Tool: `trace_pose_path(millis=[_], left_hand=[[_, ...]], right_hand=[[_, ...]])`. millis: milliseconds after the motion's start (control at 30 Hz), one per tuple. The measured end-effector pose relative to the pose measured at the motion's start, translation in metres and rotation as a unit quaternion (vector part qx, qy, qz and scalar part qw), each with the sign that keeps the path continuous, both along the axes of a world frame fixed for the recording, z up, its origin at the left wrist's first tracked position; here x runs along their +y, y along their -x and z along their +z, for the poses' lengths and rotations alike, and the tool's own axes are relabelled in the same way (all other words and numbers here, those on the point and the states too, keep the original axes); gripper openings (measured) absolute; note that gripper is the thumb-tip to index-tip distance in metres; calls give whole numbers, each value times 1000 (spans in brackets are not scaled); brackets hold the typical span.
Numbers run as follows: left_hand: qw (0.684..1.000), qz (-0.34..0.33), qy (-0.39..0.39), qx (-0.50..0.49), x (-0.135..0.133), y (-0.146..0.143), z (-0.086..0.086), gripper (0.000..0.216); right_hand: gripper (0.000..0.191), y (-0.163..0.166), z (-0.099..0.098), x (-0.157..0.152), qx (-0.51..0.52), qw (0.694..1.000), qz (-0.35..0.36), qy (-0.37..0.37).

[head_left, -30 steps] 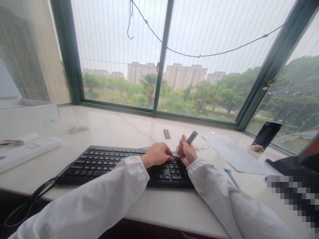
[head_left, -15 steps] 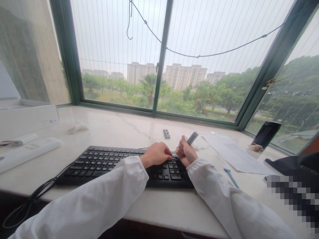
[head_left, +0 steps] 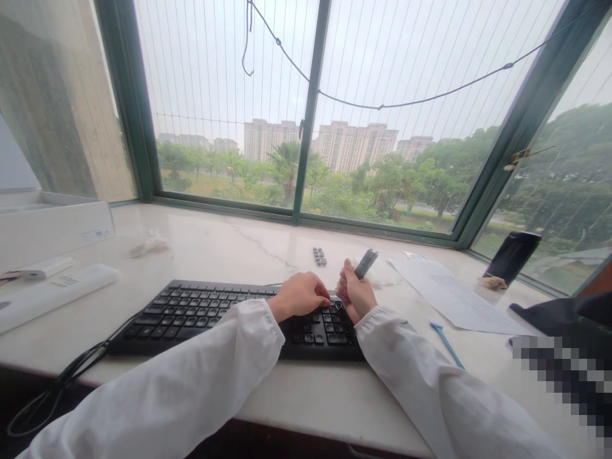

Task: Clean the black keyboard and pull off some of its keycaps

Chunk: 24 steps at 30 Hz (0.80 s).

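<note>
A black keyboard [head_left: 201, 312] lies on the pale stone sill in front of me. My left hand [head_left: 300, 295] rests on its right end, fingers curled down onto the keys near the top right corner. My right hand [head_left: 354, 294] is closed around a slim grey tool [head_left: 366, 262] that sticks up and to the right out of the fist; its lower tip meets the keys just beside my left fingertips. Both arms are in white sleeves.
A few loose black keycaps [head_left: 320, 256] lie behind the keyboard. Paper sheets [head_left: 454, 296] and a blue stick [head_left: 447, 344] lie to the right, a black cylinder [head_left: 510, 256] beyond them. White boxes [head_left: 52, 226] stand at the left. A black cable [head_left: 62, 382] hangs over the front edge.
The grey tool in my right hand has tipped a little more upright and the fist has shifted slightly left. My left hand has stayed on the keys.
</note>
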<state>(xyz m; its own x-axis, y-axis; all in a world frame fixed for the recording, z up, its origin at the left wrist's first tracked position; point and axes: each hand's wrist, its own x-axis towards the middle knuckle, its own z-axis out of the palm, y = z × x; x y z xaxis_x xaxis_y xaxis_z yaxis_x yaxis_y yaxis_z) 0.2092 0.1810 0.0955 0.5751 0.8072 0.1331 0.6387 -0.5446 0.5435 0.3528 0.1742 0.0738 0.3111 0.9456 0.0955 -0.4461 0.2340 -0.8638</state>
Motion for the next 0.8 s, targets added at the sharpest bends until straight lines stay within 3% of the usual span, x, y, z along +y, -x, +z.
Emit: trace_pose_path(millis=[500,800], left_hand=[[1000,-19,5,-12,8,3,-1,26],[999,-25,13,-17,12,4,-5,28]], right_hand=[[44,4,0,7,-53,997,-45,15],[41,8,3,16,-36,997,4,61]])
